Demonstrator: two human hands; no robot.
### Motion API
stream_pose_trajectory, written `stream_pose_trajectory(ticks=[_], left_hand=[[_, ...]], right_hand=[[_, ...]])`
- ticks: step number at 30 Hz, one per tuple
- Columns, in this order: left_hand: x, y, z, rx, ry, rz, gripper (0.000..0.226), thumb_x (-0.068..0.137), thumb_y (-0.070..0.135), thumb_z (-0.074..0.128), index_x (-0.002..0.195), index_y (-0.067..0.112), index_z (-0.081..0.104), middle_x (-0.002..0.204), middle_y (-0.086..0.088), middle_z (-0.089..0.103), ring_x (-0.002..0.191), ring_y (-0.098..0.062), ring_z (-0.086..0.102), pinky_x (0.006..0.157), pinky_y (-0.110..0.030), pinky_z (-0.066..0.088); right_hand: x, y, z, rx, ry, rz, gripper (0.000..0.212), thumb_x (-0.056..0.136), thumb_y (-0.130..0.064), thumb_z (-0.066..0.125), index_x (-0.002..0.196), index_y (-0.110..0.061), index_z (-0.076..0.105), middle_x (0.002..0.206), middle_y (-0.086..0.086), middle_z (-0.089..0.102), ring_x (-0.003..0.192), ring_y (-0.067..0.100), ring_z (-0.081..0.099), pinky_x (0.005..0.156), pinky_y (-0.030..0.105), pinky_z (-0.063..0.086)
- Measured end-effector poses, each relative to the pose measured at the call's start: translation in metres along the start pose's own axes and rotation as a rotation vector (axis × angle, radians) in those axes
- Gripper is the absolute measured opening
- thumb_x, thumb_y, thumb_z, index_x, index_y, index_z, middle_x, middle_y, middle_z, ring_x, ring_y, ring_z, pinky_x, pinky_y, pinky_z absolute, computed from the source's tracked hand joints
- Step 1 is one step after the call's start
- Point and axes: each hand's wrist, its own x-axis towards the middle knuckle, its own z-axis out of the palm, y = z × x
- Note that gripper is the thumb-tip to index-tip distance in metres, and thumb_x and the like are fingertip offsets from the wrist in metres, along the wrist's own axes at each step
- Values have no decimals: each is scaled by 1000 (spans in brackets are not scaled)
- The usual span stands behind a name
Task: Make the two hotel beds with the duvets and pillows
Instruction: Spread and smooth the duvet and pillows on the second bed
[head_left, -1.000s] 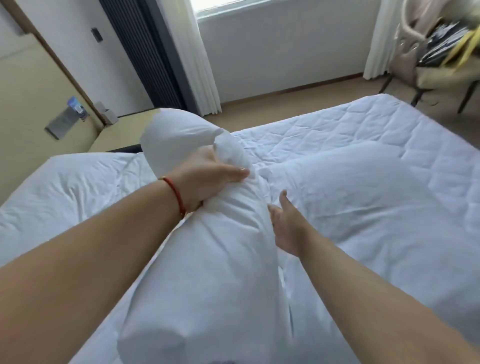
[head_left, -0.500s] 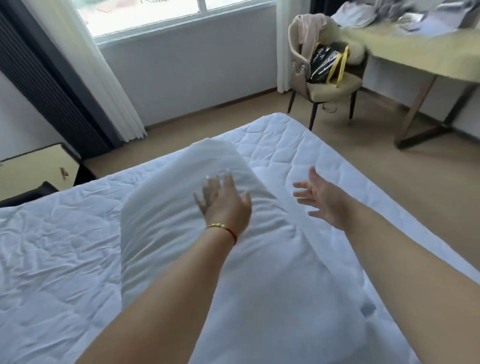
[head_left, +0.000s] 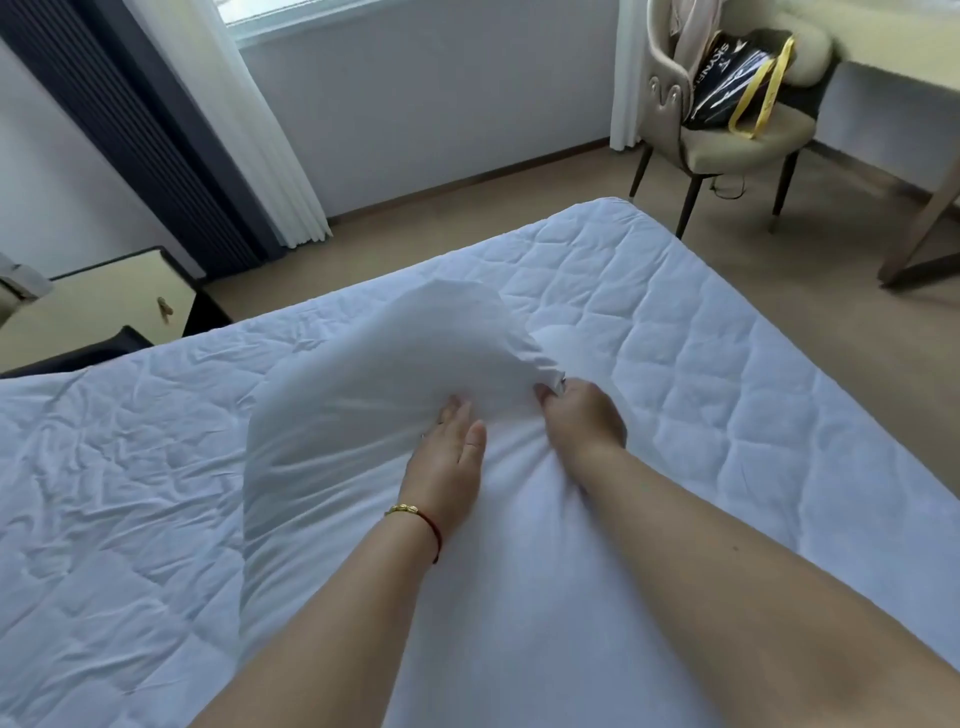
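A white pillow (head_left: 363, 415) lies lengthwise on the bed (head_left: 701, 374), which is covered with a white quilted mattress pad. Its far end bulges upward. My left hand (head_left: 449, 457), with a red and gold bracelet at the wrist, presses flat on the pillow's middle with straight fingers. My right hand (head_left: 582, 421) grips a bunched fold of the pillow's case at its right edge, fingers curled into the fabric. Both forearms reach in from the bottom of the view.
A bedside table (head_left: 98, 306) stands at the left by dark and white curtains (head_left: 223, 130). Past the bed's far corner is a beige chair (head_left: 727, 130) holding a black bag with yellow straps. A desk (head_left: 919, 156) stands at the right, with carpet between.
The pillow was dropped from my left hand's grip onto the bed. Both hands were open above it half a second ago; now the left presses on it and the right grips its edge.
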Motion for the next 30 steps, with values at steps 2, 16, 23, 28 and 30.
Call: stream_pose_trajectory(ticks=[2, 16, 23, 28, 30], left_hand=[[-4, 7, -15, 82, 126, 51, 60, 98, 49, 25, 153, 26, 21, 162, 2, 11, 149, -12, 4, 119, -30, 0], [19, -12, 74, 556, 21, 16, 65, 87, 68, 5, 148, 50, -10, 160, -1, -21, 144, -21, -28, 113, -55, -18], [26, -62, 82, 612, -40, 26, 72, 83, 65, -15, 150, 41, -11, 160, 2, -21, 144, -16, -28, 114, -51, -21], [31, -65, 93, 601, -84, 10, 77, 78, 66, -13, 150, 39, -15, 159, 3, -25, 144, -16, -30, 112, -50, -24], [27, -62, 86, 588, -114, 14, 80, 75, 66, -14, 151, 39, -13, 160, 3, -23, 145, -16, -28, 112, -50, -24]], right_hand=[[25, -11, -40, 64, 142, -58, 38, 92, -44, 50, 72, -12, 54, 86, 12, 64, 86, 31, 59, 68, 31, 38], [64, 22, -15, -478, 279, -495, 68, 84, -70, 26, 147, -48, 13, 156, 5, 12, 145, 29, 9, 111, 61, 4], [126, 71, 66, -534, -262, -209, 66, 85, -76, 15, 140, -57, -18, 157, -8, -24, 145, 18, -20, 112, 62, -4], [124, 78, 63, -589, -289, -170, 69, 87, -74, 15, 141, -51, -21, 157, -5, -25, 145, 17, -19, 114, 58, -4], [114, 78, 53, -614, -304, -152, 71, 87, -73, 16, 143, -48, -20, 158, -3, -23, 146, 17, -17, 116, 55, -2]])
